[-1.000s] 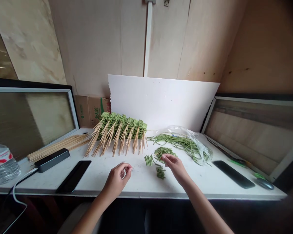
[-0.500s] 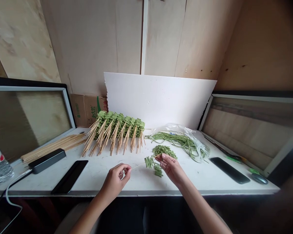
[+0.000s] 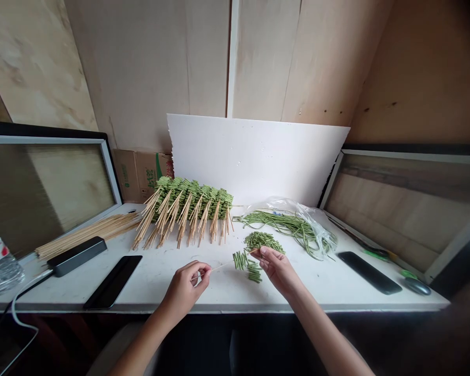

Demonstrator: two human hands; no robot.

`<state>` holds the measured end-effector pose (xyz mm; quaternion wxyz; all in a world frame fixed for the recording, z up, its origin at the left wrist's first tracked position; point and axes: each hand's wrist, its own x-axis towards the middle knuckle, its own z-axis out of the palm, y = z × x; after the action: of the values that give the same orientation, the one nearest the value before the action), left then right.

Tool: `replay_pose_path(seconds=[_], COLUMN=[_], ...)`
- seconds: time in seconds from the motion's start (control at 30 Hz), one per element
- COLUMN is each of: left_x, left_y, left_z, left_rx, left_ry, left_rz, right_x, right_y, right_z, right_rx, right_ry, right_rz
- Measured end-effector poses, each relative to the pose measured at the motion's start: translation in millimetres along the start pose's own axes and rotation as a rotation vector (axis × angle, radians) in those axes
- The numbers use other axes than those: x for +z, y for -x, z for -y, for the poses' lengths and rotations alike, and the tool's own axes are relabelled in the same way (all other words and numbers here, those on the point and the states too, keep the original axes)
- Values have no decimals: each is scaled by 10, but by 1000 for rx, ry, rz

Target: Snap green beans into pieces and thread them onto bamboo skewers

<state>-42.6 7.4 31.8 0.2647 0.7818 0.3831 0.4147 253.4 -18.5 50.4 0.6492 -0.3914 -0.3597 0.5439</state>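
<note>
A thin bamboo skewer (image 3: 218, 268) stretches between my two hands, just above the white table. My left hand (image 3: 190, 282) is closed around its near end. Several short green bean pieces (image 3: 240, 260) sit side by side along its far part. My right hand (image 3: 274, 266) is closed too, thumb and fingertips pinching at the far end beside those pieces; what exactly lies under the fingertips is hidden. Just below is another row of cut bean pieces (image 3: 254, 272). A heap of cut pieces (image 3: 263, 241) lies behind my right hand, partly covered by it.
Filled bean skewers (image 3: 196, 201) are stacked at the back left, sticks facing me. Bare skewers (image 3: 90, 235), a black power bank (image 3: 76, 256) and a phone (image 3: 113, 282) lie left. Long beans (image 3: 285, 223) in a plastic bag, a dark slab (image 3: 368, 272) and a mouse (image 3: 417, 285) are right.
Both hands hold nearly the same pose on the skewer. The view has shifted very slightly; nothing has been let go or picked up.
</note>
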Motion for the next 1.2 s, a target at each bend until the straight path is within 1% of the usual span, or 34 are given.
replay_pose_path(seconds=[0.37,0.47,0.6,0.73,0.87,1.03,1.13,1.2], left_x=[-23,-18,-10,-5,6,34,57,79], left_y=[-2,-6,-17,-16,-2,14,22,28], left_z=[-19,-15,5,2,-26,-56,-68,-81], left_rx=[31,47,56,57,58,91,104,109], left_ry=[-40,-45,-48,-36,-32,-22,-39,-37], left_rz=[-2,-2,-13,-24,-21,-33,-61,-61], right_x=[-13,4,19,29,47,126,187,227], right_y=[-2,8,17,23,26,56,87,105], right_z=[13,22,45,43,-6,-84,-178,-274], right_rx=[-51,-48,-32,-39,-58,-130,-172,-176], right_ry=[158,164,142,98,136,126,135,148], right_rz=[-35,-47,-31,-64,-104,-168,-214,-231])
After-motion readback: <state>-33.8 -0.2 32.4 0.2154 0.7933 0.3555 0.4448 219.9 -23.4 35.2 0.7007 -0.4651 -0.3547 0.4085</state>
